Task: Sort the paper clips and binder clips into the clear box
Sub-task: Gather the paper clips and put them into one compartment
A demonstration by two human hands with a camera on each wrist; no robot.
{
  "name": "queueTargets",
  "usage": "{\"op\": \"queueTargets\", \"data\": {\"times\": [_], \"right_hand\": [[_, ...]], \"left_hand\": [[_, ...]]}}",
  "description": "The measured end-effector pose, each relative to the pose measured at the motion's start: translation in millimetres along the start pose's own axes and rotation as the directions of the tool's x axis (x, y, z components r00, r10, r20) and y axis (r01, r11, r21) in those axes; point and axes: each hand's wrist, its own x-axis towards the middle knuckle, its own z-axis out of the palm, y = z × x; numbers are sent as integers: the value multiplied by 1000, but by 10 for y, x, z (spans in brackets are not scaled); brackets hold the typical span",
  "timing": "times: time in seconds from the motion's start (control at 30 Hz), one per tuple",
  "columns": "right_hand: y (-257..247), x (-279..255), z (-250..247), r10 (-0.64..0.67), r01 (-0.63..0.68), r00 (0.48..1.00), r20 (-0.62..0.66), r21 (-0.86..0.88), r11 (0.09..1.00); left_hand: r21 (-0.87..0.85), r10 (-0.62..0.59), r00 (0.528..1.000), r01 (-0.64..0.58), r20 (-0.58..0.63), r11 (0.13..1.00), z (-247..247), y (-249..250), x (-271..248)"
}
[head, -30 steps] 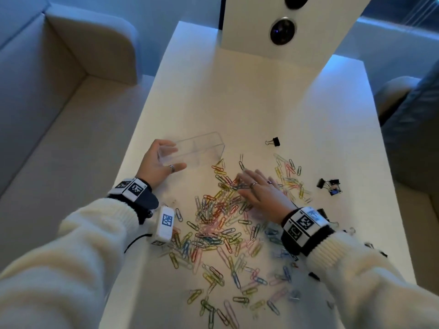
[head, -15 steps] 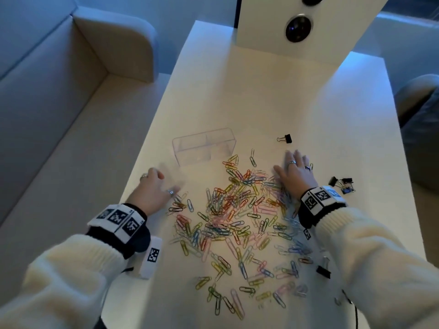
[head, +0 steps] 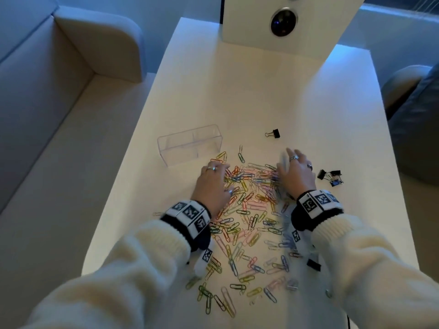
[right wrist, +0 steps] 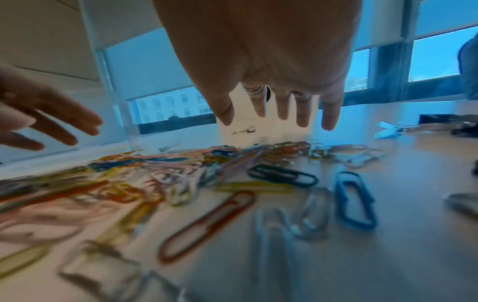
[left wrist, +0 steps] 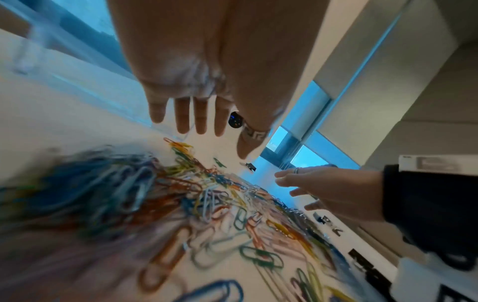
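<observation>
A wide scatter of coloured paper clips [head: 247, 210] lies on the white table [head: 261, 91]. My left hand [head: 211, 184] lies flat on the pile's left side with straight fingers [left wrist: 181, 120]. On the pile's right side my right hand [head: 294, 172] has straight, spread fingers [right wrist: 302, 114], just above the clips in its wrist view. The clear box [head: 190, 144] stands empty just beyond the left hand. One black binder clip [head: 273, 133] lies alone beyond the right hand. A small cluster of binder clips [head: 331, 177] sits right of that hand.
A white upright panel with a dark lens [head: 283, 20] stands at the table's far end. A pale sofa [head: 47, 115] runs along the left edge, a grey chair [head: 415, 127] on the right. A black binder clip [head: 313, 265] lies under my right forearm.
My left hand has let go of the clear box and moved right onto the pile. My right hand slid from the pile's middle to its right side.
</observation>
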Motion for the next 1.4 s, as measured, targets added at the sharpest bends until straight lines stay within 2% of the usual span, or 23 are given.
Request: {"op": "queueTargets", "data": {"times": [0.07, 0.13, 0.23, 0.3, 0.33, 0.4, 0.43, 0.5, 0.57, 0.63, 0.7, 0.77, 0.83, 0.87, 0.93, 1.0, 1.07, 1.1, 1.17, 1.23, 1.27, 1.33, 1.4], "right_hand": [[1, 55, 11, 24, -17, 993, 120, -56, 998], [-13, -15, 68, 10, 15, 977, 215, -114, 993], [-40, -253, 171, -87, 134, 947, 308, -136, 982], [-37, -347, 174, -163, 184, 936, 312, -40, 982], [-33, -351, 151, -184, 182, 945, 272, 36, 983], [-5, -295, 97, -159, 139, 972, 172, 123, 983], [7, -256, 69, -129, 114, 980, 150, 108, 988], [16, -185, 40, -72, 65, 981, 180, 42, 997], [1, -172, 46, -62, 69, 962, 267, -20, 997], [-24, -232, 58, -129, 150, 925, 359, -33, 988], [-11, -325, 32, -221, 206, 905, 364, 78, 975], [63, -398, -41, -208, 159, 952, 223, 219, 963], [205, -405, -89, -76, 54, 993, 85, 239, 970], [275, -399, -91, -10, -6, 997, 75, 204, 979], [347, -428, -55, 64, -82, 984, 164, 106, 991], [316, -545, 3, 27, -40, 953, 301, 36, 999], [255, -693, 16, -77, 55, 927, 368, 70, 996], [231, -761, -18, -123, 84, 928, 352, 123, 989], [230, -853, -109, -173, 121, 955, 240, 215, 969], [245, -922, -195, -221, 189, 967, 127, 228, 955], [254, -952, -230, -251, 221, 961, 113, 229, 948], [264, -1016, -299, -295, 244, 936, 191, 250, 937], [266, -1123, -336, -287, 165, 864, 414, 306, 938]], "left_hand": [[153, -2, 995, -14, 100, 988, 49, 60, 181], [245, -71, 974, 16, 215, 969, 125, 73, 287], [295, -96, 957, 12, 274, 955, 216, 81, 283], [320, -37, 968, -47, 250, 946, 229, 110, 288], [328, -8, 974, -68, 226, 942, 215, 130, 314], [328, 16, 981, -80, 194, 941, 178, 186, 419], [332, 14, 981, -79, 195, 940, 164, 221, 484], [346, -2, 977, -74, 214, 935, 157, 282, 627], [341, -37, 962, -59, 269, 938, 192, 308, 725], [337, -50, 934, -77, 354, 938, 246, 339, 710], [258, 18, 918, -131, 397, 957, 275, 387, 627], [192, 113, 935, -186, 336, 964, 246, 417, 573], [259, 135, 957, -203, 258, 944, 201, 401, 620], [312, 117, 958, -198, 261, 929, 188, 372, 662], [377, 53, 941, -185, 335, 907, 213, 294, 706], [369, 47, 909, -215, 414, 905, 264, 249, 655], [282, 112, 885, -261, 453, 923, 280, 239, 534], [219, 147, 877, -271, 458, 937, 255, 240, 459], [145, 213, 877, -300, 431, 943, 168, 209, 326], [157, 279, 881, -359, 383, 920, 30, 170, 209], [166, 305, 882, -382, 358, 909, -50, 147, 146], [158, 326, 893, -387, 310, 908, -203, 87, -6], [134, 325, 898, -376, 298, 917, -330, 30, -230]]}}
